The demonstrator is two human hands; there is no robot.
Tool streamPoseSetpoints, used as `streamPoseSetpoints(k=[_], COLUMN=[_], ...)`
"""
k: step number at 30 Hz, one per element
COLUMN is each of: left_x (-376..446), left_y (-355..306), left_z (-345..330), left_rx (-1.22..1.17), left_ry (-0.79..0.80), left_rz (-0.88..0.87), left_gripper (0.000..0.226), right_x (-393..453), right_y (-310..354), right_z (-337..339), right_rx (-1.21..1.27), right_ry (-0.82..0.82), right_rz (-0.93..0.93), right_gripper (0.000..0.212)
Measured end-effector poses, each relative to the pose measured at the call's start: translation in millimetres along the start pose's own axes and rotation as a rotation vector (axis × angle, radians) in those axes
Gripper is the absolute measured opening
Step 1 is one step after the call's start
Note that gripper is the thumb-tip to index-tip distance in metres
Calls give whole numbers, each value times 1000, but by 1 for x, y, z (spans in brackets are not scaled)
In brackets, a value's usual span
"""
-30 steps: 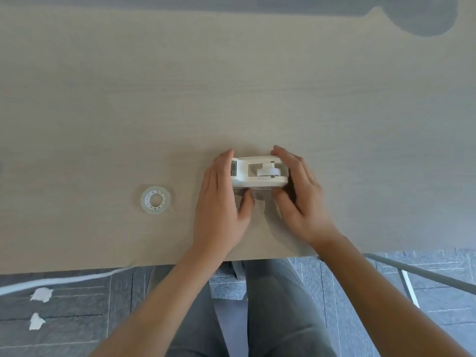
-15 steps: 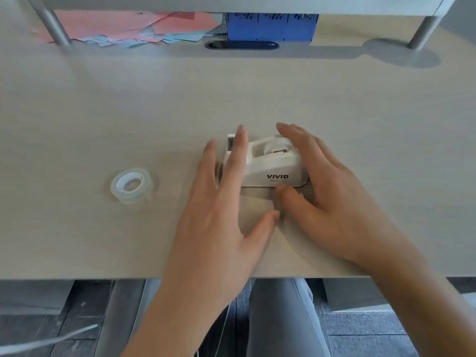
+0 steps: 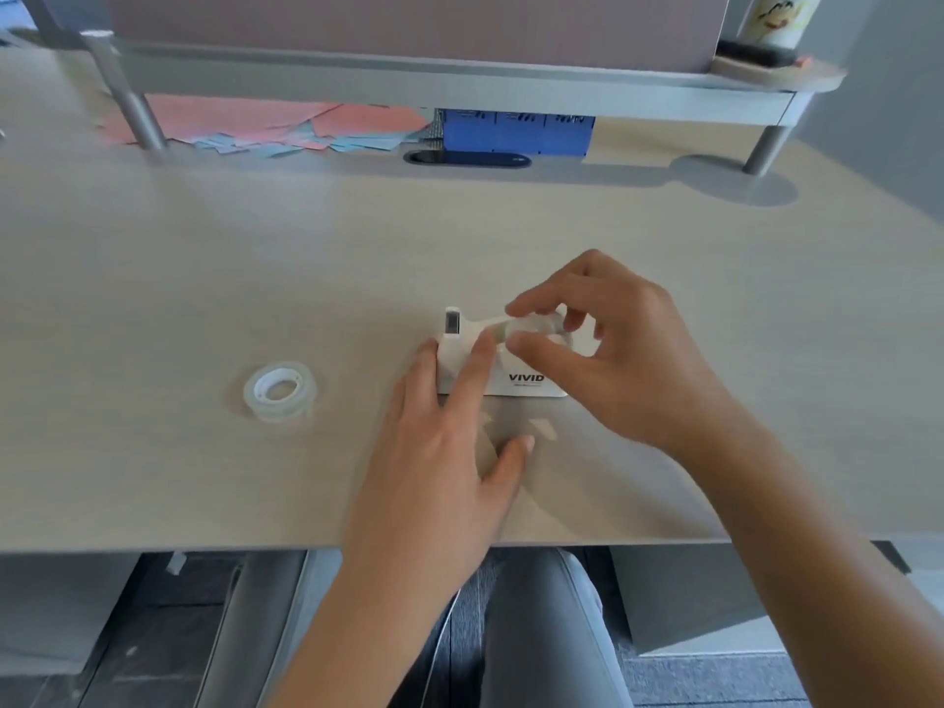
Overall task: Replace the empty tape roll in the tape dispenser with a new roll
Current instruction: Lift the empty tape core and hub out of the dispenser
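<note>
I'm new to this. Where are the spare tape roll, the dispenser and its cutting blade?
spare tape roll point(image 3: 278, 392): head view, near its hub.
dispenser point(image 3: 521, 383): head view, its front side wall.
cutting blade point(image 3: 452, 320): head view, dark strip.

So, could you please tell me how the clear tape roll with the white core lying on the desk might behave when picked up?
The clear tape roll with the white core lies flat, so it probably won't roll until stood on edge. It looks small and likely light. Its glossy side may feel slippery.

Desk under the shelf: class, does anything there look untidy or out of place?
Yes. Pink and blue paper sheets lie scattered and overlapping under the shelf, not stacked. The tape dispenser and new tape roll sit upright, undamaged.
</note>
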State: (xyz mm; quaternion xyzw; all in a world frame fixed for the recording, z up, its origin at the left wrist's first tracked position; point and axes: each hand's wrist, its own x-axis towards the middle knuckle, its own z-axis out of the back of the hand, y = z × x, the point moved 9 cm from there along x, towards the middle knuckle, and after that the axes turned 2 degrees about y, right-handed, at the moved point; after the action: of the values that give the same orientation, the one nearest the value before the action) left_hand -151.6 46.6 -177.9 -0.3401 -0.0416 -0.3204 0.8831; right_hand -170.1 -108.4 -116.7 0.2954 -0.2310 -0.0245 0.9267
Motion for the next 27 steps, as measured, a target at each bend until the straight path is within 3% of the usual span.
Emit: streamPoseSetpoints(k=[4, 6, 16, 22, 27], left_x=[0, 0, 0, 0, -1], left_y=[-1, -1, -2, -3, -4], left_z=[0, 0, 1, 2, 4], left_rx=[3, 13, 40, 51, 34], left_ry=[0, -4, -6, 0, 9], left_rz=[-7, -9, 11, 32, 30], left_gripper=[81, 81, 81, 81, 81], right_x=[14, 14, -9, -12, -20], right_y=[5, 2, -7, -22, -23], right_z=[-2, 1, 1, 7, 26], right_rx=[-101, -106, 110, 285, 382], right_ry=[178, 186, -66, -167, -357], right_rz=[11, 0, 17, -100, -158], right_gripper=[14, 11, 7, 6, 6])
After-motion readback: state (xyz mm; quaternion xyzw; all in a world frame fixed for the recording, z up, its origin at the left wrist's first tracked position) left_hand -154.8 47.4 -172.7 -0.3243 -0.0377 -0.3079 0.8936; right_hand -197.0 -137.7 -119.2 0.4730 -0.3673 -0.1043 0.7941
